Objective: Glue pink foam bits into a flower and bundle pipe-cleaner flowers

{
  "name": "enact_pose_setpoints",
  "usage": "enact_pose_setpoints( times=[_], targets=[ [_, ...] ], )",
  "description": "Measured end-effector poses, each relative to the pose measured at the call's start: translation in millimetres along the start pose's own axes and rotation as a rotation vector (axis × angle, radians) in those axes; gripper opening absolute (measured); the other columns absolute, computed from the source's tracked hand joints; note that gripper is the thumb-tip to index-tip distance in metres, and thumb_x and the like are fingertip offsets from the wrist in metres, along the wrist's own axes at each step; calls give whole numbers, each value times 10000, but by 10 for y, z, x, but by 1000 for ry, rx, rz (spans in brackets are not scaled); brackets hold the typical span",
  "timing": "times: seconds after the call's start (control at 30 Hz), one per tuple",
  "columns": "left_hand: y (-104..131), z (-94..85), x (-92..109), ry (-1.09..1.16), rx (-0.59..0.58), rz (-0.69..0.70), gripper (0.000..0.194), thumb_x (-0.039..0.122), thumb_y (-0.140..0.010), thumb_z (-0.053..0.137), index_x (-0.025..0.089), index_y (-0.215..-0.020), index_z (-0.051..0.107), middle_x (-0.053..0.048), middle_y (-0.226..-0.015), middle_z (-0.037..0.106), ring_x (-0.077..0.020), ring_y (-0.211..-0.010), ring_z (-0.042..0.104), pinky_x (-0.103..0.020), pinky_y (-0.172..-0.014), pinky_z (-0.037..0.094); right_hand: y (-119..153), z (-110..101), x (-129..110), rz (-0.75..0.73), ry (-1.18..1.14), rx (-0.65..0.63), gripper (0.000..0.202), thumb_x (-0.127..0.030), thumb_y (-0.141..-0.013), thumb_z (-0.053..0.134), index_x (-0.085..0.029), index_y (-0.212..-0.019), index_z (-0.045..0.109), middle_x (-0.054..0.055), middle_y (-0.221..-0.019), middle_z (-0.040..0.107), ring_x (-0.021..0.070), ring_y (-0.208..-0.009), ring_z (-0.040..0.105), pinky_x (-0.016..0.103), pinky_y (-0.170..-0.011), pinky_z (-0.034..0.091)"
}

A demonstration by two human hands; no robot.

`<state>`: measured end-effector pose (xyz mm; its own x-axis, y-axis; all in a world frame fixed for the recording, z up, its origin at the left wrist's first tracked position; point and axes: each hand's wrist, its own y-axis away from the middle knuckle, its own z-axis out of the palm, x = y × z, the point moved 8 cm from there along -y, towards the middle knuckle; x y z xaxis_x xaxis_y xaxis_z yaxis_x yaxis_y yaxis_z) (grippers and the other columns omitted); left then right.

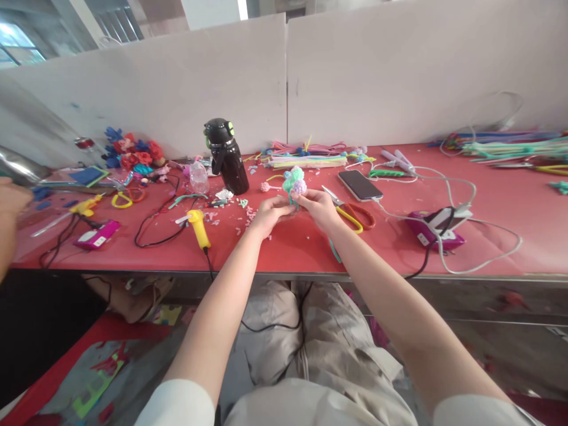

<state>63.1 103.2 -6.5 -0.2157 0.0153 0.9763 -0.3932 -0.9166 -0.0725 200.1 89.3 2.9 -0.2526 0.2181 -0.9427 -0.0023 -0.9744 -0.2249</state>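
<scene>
Above the red tabletop, both my hands meet on a small bunch of fuzzy pipe-cleaner balls (293, 180) in mint green, lilac and blue. My left hand (274, 214) is closed, its fingertips at the green stem under the balls. From the other side, my right hand (318, 207) pinches the bunch just below the lilac ball. Scissors (361, 218) with yellow and orange handles lie beside my right hand. Cut pink bits (249, 216) are scattered near my left hand. A pink ball on a stem (266, 186) rests behind it.
A yellow hot glue gun (199, 229) and a black bottle (228, 160) stand to the left. A phone (360, 185) lies right, near a purple box (435, 231) with white cables. Pipe cleaners (308, 160) are piled at the back. At far left shows another person's hand (13, 198).
</scene>
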Motion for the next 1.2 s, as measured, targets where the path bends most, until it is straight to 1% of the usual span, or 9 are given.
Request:
enact_pose_setpoints(
  times=[0.13,0.27,0.33,0.43,0.57,0.73,0.9,1.07,1.2],
  targets=[
    [8,1,-3,-53,4,10,379,425,-583,964,180,-827,811,-52,-876,776,-220,-892,733,-407,-906,578,7,5,-59,-54,88,3,524,-672,-594,925,-197,-635,707,7,-627,663,129,-596,540,295,-610,435],
    [-10,-40,24,-157,48,76,378,473,-611,956,181,-790,796,-45,-792,752,-176,-761,679,-334,-756,544,7,-16,-92,-88,177,33,547,-713,-594,897,-199,-653,720,19,-650,685,144,-615,557,307,-631,451],
    [-17,-36,46,-189,53,108,383,463,-595,970,174,-762,782,-38,-745,740,-170,-726,660,-325,-732,527,7,-33,-100,-97,229,55,555,-735,-609,869,-203,-660,717,21,-649,684,152,-615,557,310,-619,449],
    [-16,-9,89,-226,61,152,442,451,-545,994,170,-787,754,-39,-754,754,-189,-743,690,-338,-759,546,12,-58,-108,-102,247,90,549,-735,-638,844,-205,-671,705,10,-623,656,151,-597,541,306,-590,431],
    [-10,19,120,-244,77,171,523,455,-495,1011,177,-831,722,-42,-759,759,-213,-749,719,-353,-760,576,24,-51,-127,-105,211,91,528,-708,-647,848,-203,-686,700,9,-623,653,150,-592,547,304,-585,434],
    [-3,26,126,-285,69,188,458,541,-616,938,170,-763,712,-61,-776,756,-196,-731,684,-335,-713,562,27,-58,-142,-119,205,94,487,-658,-675,855,-204,-673,679,2,-607,639,147,-583,547,306,-592,437],
    [3,12,128,-312,80,199,408,552,-688,872,170,-765,751,-52,-743,734,-198,-729,673,-342,-721,564,18,-82,-136,-135,269,122,488,-668,-687,831,-201,-686,687,11,-648,656,156,-616,551,309,-609,428],
    [48,39,166,-353,76,228,338,498,-725,863,170,-777,800,-63,-766,764,-205,-740,679,-335,-723,556,43,-54,-154,-135,287,112,489,-672,-682,832,-201,-669,702,19,-643,662,159,-614,542,314,-614,430],
    [82,68,196,-371,74,240,316,479,-733,872,171,-787,823,-72,-772,784,-217,-747,697,-347,-744,574,77,-50,-190,-150,302,126,487,-661,-692,836,-210,-616,669,11,-608,636,148,-589,505,311,-598,419]
  ],
)
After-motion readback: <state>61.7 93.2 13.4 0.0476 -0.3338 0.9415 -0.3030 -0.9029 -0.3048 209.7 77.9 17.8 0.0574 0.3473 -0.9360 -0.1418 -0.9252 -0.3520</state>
